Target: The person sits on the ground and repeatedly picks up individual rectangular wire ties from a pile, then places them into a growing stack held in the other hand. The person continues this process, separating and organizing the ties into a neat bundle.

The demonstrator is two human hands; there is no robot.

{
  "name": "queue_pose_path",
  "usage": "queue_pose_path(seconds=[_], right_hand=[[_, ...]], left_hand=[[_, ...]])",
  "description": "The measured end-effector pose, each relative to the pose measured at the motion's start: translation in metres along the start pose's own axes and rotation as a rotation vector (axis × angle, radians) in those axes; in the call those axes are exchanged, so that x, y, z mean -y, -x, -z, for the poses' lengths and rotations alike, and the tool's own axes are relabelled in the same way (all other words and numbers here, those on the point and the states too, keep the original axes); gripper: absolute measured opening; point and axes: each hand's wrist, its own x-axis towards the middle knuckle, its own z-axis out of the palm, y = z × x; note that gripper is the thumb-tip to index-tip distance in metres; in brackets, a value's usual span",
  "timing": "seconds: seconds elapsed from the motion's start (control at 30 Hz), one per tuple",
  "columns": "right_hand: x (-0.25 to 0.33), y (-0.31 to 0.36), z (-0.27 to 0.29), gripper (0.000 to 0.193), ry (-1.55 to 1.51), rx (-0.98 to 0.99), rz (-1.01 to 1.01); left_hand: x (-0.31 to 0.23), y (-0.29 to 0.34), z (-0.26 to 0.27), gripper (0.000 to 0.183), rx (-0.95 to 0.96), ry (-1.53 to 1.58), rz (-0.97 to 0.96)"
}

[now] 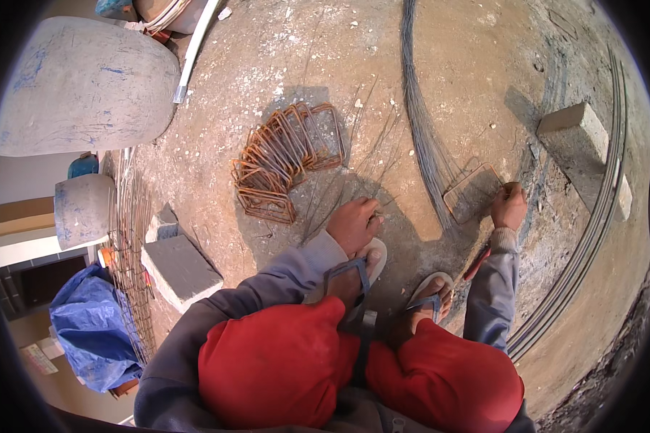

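Closest in are the person's red-clad knees, bent and spread, with a strapped sandal on each foot — the left sandal and the right sandal both planted on the bare ground. Just beside the right sandal lies a red-handled object, partly hidden by the sleeve.

The left hand hangs over the left foot, its fingers curled inward; whether they grip anything I cannot tell. The right hand reaches farther out to the right, its fingers clamped on one corner of a rectangular wire frame, which is tilted beside the near end of a bundle of thin dark wires. That bundle stretches away from the feet, its near end fanned out.

Beyond the left hand, a row of rusty rectangular frames leans one against another. Left of them and nearer sits a grey-topped block, close to a wire mesh cage and a crumpled blue tarp. On the right, long rods pass by a pale block. Farther off at upper left — a large scuffed grey tub and a white pipe.
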Motion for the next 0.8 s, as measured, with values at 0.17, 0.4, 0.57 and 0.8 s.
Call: queue_pose_path(seconds=[0.17,0.4,0.57,0.8], right_hand=[[0.042,0.015,0.058,0.008,-0.467,-0.113,-0.166],[0.037,0.024,0.105,0.01,-1.587,-0.268,-0.413],[0.073,0.05,0.109,0.01,-1.802,0.117,-0.513],[0.116,0.077,0.09,0.01,-1.67,0.315,-0.644]], left_hand=[[0.058,0.01,0.055,0.017,-0.359,-0.165,0.017],[0.093,0.018,0.09,0.013,-0.795,0.081,0.286],[0.081,-0.037,0.092,0.016,-0.62,-0.111,0.009],[0.109,-0.17,0.072,0.039,-0.284,-0.472,0.424]])
